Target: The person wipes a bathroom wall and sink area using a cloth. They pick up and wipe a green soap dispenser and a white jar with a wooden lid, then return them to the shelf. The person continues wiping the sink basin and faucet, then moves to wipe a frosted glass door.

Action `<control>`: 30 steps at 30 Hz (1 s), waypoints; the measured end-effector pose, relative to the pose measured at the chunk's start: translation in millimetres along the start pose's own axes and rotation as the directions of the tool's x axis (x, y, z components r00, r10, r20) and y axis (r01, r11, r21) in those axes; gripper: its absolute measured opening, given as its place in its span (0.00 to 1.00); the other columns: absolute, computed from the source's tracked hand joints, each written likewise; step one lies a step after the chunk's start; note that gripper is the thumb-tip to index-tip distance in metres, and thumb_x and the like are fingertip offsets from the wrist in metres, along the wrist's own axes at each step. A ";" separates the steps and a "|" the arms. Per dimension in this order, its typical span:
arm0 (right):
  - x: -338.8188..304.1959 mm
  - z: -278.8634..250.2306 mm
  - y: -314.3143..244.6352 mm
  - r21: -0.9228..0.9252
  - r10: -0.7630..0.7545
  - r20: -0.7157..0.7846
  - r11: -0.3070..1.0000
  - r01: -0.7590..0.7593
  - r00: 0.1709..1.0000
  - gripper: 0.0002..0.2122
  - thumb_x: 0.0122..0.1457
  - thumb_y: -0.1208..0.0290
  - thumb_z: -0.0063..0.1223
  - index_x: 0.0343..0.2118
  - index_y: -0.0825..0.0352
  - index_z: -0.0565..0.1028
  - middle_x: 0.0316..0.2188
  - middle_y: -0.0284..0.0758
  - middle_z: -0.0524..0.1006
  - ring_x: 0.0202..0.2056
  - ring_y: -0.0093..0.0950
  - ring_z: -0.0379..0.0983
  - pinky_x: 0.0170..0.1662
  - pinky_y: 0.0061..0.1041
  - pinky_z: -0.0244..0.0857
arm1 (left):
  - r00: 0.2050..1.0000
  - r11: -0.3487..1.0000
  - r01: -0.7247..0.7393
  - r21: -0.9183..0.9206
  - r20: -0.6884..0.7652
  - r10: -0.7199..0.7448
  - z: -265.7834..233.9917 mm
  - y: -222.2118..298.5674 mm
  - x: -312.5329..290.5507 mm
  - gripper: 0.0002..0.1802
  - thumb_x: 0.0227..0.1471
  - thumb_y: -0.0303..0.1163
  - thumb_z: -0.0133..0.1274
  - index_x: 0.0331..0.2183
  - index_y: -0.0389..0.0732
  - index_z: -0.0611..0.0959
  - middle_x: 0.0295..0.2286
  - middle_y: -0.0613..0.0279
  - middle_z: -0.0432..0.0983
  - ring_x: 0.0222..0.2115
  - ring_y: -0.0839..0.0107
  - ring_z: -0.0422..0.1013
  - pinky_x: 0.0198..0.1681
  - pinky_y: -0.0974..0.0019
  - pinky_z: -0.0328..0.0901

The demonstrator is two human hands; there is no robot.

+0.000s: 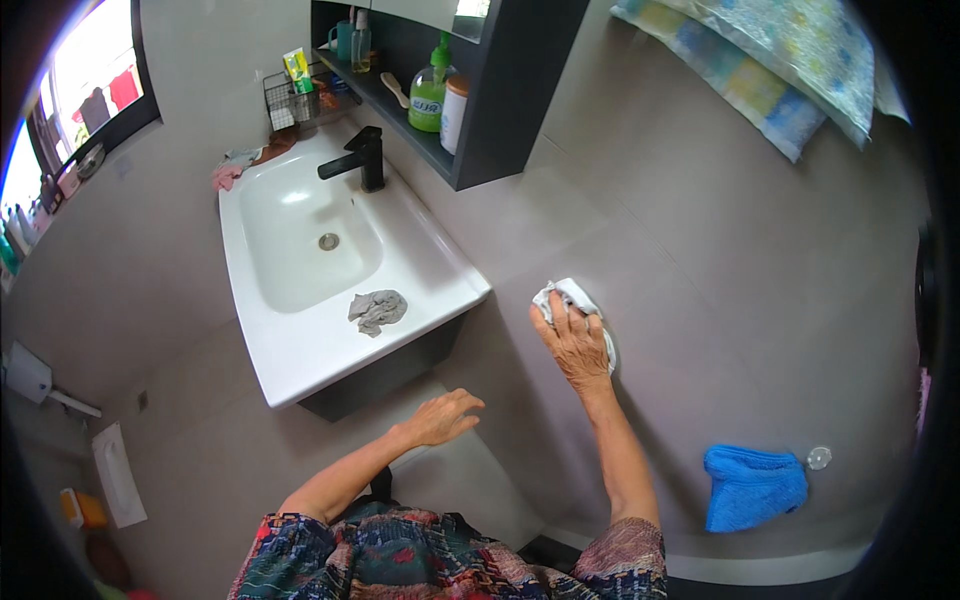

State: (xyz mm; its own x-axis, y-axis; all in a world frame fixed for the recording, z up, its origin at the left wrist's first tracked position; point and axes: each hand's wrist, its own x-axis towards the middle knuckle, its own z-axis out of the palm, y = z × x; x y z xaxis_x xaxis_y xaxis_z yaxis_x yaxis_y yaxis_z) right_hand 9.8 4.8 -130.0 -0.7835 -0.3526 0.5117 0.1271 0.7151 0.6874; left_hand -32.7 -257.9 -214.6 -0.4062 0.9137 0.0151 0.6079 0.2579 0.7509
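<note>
Nearest you, your left hand hangs in the air with its fingers loosely spread and holding nothing, just below the front corner of the white washbasin. Your right hand is pressed flat against the grey tiled wall, its fingers spread over a white cloth that sits between palm and tile, just right of the basin's corner. Lower on the same wall, a blue towel hangs beside a small clear suction hook. On the basin's flat front rim lies a crumpled grey rag, apart from both your hands. Farther back stands the black tap, and beyond it a dark shelf carries a green soap bottle. Patterned towels hang high on the wall.
</note>
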 end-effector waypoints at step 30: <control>109.9 67.2 -33.8 0.071 -0.120 0.014 0.990 0.119 0.993 0.19 0.54 0.69 0.44 0.51 0.61 0.67 0.51 0.35 0.69 0.44 0.25 0.66 0.46 0.28 0.57 | 0.691 0.978 0.155 0.142 -0.723 -0.005 -66.6 -50.1 -50.1 0.05 0.44 0.22 0.55 0.28 0.38 0.79 0.29 0.61 0.74 0.34 0.61 0.69 0.37 0.61 0.65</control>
State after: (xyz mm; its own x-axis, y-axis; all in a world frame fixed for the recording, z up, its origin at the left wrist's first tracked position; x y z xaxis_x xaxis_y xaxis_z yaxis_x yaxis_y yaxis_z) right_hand -121.5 -17.6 -131.6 -0.8016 -0.4272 0.4183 -0.0100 0.7091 0.7051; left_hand -88.3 -337.5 -209.0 -0.7766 0.4029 0.4843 0.6283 0.4384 0.6427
